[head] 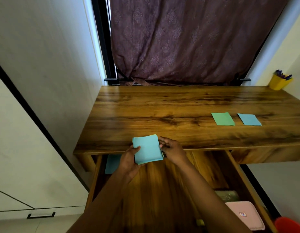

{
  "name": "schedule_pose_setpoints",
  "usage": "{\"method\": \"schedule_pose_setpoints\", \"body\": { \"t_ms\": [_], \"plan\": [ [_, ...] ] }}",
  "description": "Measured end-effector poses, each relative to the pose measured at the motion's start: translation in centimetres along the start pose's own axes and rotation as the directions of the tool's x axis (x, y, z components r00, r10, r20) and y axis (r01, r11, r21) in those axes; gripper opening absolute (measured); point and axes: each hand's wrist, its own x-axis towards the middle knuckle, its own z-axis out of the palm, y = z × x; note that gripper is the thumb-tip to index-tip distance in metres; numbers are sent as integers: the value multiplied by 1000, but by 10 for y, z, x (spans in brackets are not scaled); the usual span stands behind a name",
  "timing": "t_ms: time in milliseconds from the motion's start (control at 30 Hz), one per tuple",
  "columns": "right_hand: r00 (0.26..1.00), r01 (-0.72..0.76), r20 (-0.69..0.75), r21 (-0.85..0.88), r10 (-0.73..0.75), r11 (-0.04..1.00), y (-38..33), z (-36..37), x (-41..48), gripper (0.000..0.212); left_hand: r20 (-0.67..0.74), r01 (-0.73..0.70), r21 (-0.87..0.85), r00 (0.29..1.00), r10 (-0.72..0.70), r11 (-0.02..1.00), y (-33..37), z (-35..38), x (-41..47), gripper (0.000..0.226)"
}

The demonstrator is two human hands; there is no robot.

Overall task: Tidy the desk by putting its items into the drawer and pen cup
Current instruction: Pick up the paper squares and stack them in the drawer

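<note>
Your two hands hold a stack of blue paper squares (147,149) just above the front edge of the surface (162,106), at about 6 o'clock from its middle. Your left hand (129,158) grips the stack from its 8 o'clock side, thumb lying on the top sheet and fingers underneath. Your right hand (171,148) meets the stack's 3 o'clock edge with curled fingers closed on that edge.

Below your hands the drawer (238,174) stands pulled open. Inside it, a blue sheet (112,163) lies at the far left corner, at about 9 o'clock from the stack, partly under the surface's edge. A pink pouch (245,214) lies toward the drawer's near right, at 5 o'clock.

On the surface, a green paper square (223,118) and a blue paper square (249,119) lie flat side by side, apart from each other, at about 2 o'clock from your hands. The yellow pen cup (279,82) stands at the far right corner, at 1 o'clock, with pens (282,75) in it. A purple curtain (187,39) hangs behind the surface at 12 o'clock.
</note>
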Motion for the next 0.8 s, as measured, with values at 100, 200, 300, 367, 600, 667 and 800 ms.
{"method": "schedule_pose_setpoints", "body": {
  "t_ms": [100,200,300,367,600,667,800],
  "plan": [
    [998,-60,11,119,59,991,9,6,-3,43,-36,-1,-7,999,0,1000,-4,-6,-2,27],
    [994,-75,-65,213,90,974,22,18,-10,41,-110,-20,99,993,31,995,-17,-16,-2,23],
    [976,-118,-141,286,163,951,45,29,-11,36,-205,-48,254,973,103,966,-39,-34,-5,25],
    [964,-180,-138,296,229,938,61,36,-16,29,-290,-32,339,947,137,940,-56,-51,-6,25],
    [894,-374,-156,259,421,890,99,59,-13,16,-343,70,570,925,160,818,-95,-80,10,27],
    [881,-418,-112,270,460,867,101,65,-2,16,-329,95,651,929,167,753,-98,-82,23,26],
    [886,-418,-126,198,446,886,104,77,24,31,-311,155,791,935,171,592,-93,-76,47,33]
  ]
}}
